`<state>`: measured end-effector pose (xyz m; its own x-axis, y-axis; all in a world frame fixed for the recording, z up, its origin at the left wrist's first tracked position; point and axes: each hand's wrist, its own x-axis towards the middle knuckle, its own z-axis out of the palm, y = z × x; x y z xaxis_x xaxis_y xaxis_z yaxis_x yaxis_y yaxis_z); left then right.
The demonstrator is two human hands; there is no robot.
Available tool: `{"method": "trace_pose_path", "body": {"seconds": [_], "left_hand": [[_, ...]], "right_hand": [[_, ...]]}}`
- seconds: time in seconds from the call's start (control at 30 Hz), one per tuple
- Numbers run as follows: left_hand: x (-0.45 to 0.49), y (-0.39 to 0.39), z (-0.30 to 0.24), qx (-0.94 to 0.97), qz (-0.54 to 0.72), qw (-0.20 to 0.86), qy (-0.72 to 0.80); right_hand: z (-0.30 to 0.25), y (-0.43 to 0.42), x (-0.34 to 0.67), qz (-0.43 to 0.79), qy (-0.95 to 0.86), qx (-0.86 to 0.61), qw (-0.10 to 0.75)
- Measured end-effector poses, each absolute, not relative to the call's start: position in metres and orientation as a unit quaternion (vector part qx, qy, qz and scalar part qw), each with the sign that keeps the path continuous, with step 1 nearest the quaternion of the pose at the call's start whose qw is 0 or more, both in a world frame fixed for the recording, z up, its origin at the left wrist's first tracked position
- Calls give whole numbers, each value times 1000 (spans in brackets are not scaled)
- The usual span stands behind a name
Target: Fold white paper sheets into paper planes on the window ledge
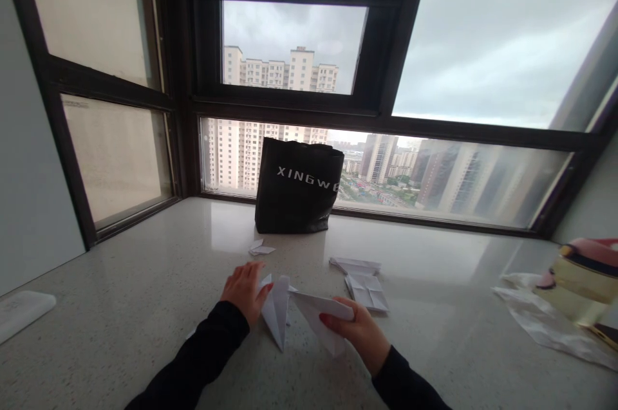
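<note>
My right hand (pixel 360 329) pinches a folded white paper piece (pixel 321 323) between thumb and fingers, its narrow end pointing left. My left hand (pixel 244 293) rests on the counter with its fingers stretched out and apart. Its thumb lies at the edge of another folded paper piece (pixel 277 316), a pointed shape standing between my two hands. The tip of the paper in my right hand comes close to this piece; whether they touch, I cannot tell. Just beyond my right hand lie a creased paper square (pixel 367 293) and a flat folded paper strip (pixel 357 265).
A small folded paper (pixel 261 248) lies on the speckled counter (pixel 168 307), before a black bag (pixel 299 188) standing at the window. At the right are a pink-lidded bottle (pixel 582 284) and a crumpled tissue (pixel 535 316). A white object (pixel 24 312) sits at the left.
</note>
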<state>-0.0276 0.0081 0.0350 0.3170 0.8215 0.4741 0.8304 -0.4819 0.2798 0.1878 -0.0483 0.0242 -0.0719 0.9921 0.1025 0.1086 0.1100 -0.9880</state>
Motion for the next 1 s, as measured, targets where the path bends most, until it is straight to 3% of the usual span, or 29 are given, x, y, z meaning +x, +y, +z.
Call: {"method": "trace_pose_path", "body": {"seconds": [0.13,0.3,0.5,0.57,0.77,1.0], "left_hand": [[-35,11,35,-762,-219,12,-609],[-31,15,35,-764,-250,-50,-593],[-21,4,46,-755,-385,-373,-377],[-14,-7,52,-757,-384,-403,-341],[0,-24,55,-754,-387,-401,-348],[3,-6,34,-629,-185,-694,-298]], "right_hand": [[18,-46,189,452,-577,-491,471],[16,-49,184,444,-617,-488,429],[43,-66,175,223,-730,-489,422],[51,-71,174,196,-751,-476,414],[50,-69,175,269,-735,-458,421],[43,-61,183,221,-730,-489,422]]}}
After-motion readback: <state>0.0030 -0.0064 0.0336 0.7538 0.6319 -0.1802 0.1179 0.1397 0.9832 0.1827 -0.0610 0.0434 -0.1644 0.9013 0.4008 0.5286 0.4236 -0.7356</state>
